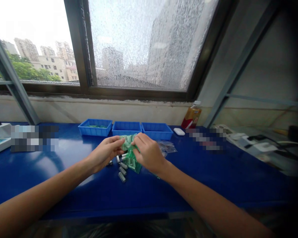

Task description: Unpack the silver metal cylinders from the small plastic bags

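Between my two hands is a green plastic bag (133,162), held above the blue tabletop. My left hand (106,152) pinches its upper left edge with thumb and fingers. My right hand (149,152) is closed on the bag's right side and covers part of it. Small silvery cylinders show through the green plastic low in the bag. Several loose metal cylinders (122,177) lie on the table just below and left of the bag. Clear plastic bags (166,147) lie flat behind my right hand.
Three blue bins stand in a row at the back: a left bin (95,134) with green items inside, a middle bin (126,124) and a right bin (159,135). A white oval object (179,131) and a bottle (191,115) are right of them. Power strips and cables lie at both sides.
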Demonstrator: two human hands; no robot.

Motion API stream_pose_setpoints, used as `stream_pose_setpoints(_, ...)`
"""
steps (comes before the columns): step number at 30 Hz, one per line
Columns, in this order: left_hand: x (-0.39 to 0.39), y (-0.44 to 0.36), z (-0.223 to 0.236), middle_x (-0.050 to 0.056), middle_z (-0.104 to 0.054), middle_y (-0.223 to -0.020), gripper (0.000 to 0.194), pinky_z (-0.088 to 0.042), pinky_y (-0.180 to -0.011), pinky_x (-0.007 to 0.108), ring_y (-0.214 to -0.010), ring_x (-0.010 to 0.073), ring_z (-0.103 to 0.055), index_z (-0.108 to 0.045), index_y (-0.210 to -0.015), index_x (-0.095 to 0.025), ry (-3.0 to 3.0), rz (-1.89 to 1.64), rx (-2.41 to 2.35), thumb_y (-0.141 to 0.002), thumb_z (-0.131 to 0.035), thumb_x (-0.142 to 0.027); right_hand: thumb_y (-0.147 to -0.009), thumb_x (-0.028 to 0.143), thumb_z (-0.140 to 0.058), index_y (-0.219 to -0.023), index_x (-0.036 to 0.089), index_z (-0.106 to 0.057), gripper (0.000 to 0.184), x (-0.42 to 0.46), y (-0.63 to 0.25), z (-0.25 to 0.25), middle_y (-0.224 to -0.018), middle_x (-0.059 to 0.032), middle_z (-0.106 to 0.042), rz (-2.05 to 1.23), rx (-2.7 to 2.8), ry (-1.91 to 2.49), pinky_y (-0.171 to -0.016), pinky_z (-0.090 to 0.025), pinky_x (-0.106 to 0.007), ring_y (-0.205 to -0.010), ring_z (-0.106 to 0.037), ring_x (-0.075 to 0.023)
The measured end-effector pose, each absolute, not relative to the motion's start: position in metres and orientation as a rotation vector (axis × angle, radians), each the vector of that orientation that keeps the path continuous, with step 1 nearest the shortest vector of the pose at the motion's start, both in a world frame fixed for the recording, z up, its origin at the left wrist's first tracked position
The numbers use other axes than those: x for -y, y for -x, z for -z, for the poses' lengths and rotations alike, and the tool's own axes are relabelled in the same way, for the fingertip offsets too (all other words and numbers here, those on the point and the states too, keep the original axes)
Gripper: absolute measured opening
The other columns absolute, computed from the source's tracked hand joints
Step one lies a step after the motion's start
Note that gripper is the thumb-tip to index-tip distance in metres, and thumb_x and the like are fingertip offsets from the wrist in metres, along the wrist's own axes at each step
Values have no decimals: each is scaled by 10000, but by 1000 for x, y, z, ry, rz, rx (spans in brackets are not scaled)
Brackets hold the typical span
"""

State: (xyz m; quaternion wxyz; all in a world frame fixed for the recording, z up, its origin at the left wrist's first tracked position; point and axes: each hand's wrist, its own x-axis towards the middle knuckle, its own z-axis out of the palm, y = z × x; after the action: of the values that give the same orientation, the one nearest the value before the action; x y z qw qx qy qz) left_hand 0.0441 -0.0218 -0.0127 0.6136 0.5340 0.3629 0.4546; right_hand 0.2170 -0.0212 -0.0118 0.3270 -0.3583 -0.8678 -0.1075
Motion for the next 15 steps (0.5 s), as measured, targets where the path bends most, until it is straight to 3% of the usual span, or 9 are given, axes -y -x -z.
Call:
stream_pose_setpoints(6, 16, -33, 17, 51, -643, -858, 237, -455, -690, 278, -761, 153, -575, -600, -989, -158, -1886, -1309, -1124, -786, -549, -270, -729, 260, -604, -865, 168, -580, 166, 18, -214, 12, -887, -71, -578, -110, 2123, 969, -826, -388, -364, -920, -484, -214)
stream_pose_setpoints(12, 18, -29, 19, 69, -620, -978, 255, -452, -761, 294, -888, 163, -562, -658, -1006, -239, -2544, -1389, -976, -845, -466, -193, -845, 432, -418, -654, 143, -544, 368, 11, -211, 10, -590, -14, -558, -943, 1815, 1001, -549, -422, -246, -560, -535, -123)
stream_pose_setpoints(15, 21, -33, 17, 77, -580, -1027, 236, -451, -770, 303, -948, 182, -532, -658, -1011, -241, -2507, -1269, -948, -817, -523, -245, -837, 398, -441, -644, 159, -519, 317, 10, -213, 12, -523, 17, -518, -915, 1722, 1005, -451, -386, -224, -439, -485, -101)
